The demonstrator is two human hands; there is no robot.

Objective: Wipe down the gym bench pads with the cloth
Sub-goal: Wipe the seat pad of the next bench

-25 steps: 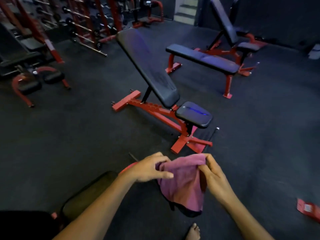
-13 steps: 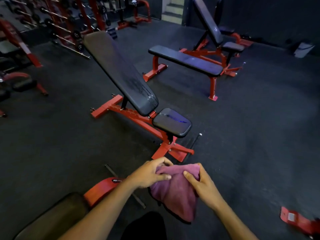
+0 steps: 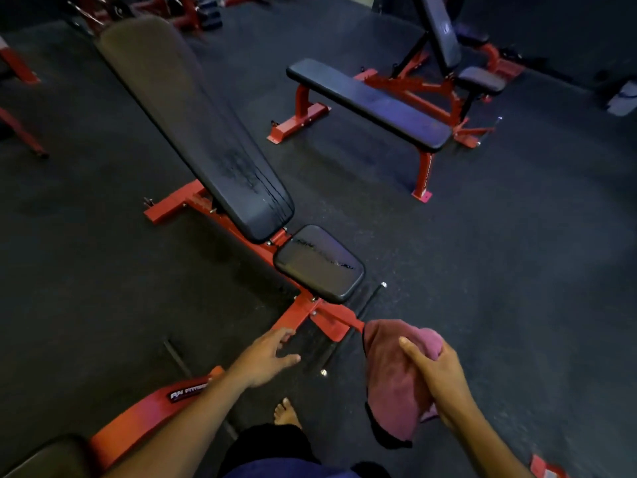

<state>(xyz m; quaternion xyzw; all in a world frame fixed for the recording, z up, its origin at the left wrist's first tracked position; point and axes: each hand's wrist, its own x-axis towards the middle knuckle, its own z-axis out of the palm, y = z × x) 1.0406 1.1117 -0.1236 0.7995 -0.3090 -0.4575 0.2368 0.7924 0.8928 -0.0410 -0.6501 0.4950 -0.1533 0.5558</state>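
Observation:
An incline bench on a red frame stands right ahead, its long black back pad [image 3: 203,132] sloping up to the left and its small seat pad [image 3: 319,263] nearest me. Both pads show streaks. My right hand [image 3: 436,372] grips a pink cloth [image 3: 393,381], which hangs bunched below and to the right of the seat pad. My left hand [image 3: 269,357] is free with fingers spread, hovering just short of the bench's red foot [image 3: 310,315].
A flat black bench [image 3: 368,101] on red legs stands behind to the right, a second incline bench [image 3: 444,36] beyond it. A red frame with a dark pad [image 3: 144,415] lies at bottom left. My bare foot [image 3: 286,414] is on the dark rubber floor.
My left hand has let go of the cloth and moved left; the right hand alone holds it now. I have come closer to the incline bench.

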